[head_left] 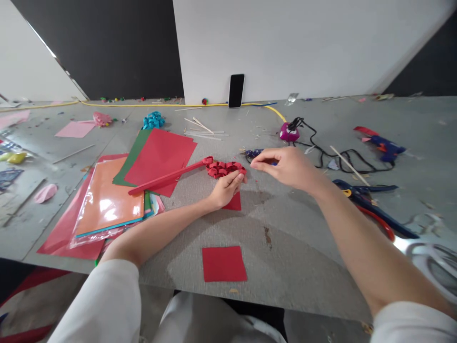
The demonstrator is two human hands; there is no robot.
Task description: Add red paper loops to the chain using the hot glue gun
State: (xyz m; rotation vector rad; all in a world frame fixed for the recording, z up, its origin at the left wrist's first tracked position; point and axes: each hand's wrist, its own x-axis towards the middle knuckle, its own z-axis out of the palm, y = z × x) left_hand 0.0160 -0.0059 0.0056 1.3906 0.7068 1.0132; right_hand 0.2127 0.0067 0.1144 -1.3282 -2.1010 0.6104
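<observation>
Left hand (pixel 225 189): pinches the right end of the red loops (pixel 218 169).
Right hand (pixel 287 164): thumb and forefinger nearly meet near the loops (cannot tell whether anything is between).
Loops: mid-table (pixel 303 247), at the stick's (pixel 171 176) right end.
Grip: best kept light; folded paper probably crushes easily.
Stick: wants steadying across the sheets (pixel 160 152).

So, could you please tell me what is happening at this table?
A person's left hand holds a piece of looped red paper, with a red stick extending from its left end over a red sheet. The right hand is beside it, thumb and forefinger close together; I cannot tell whether it holds anything. A red paper square lies near the front edge of the table.
</observation>
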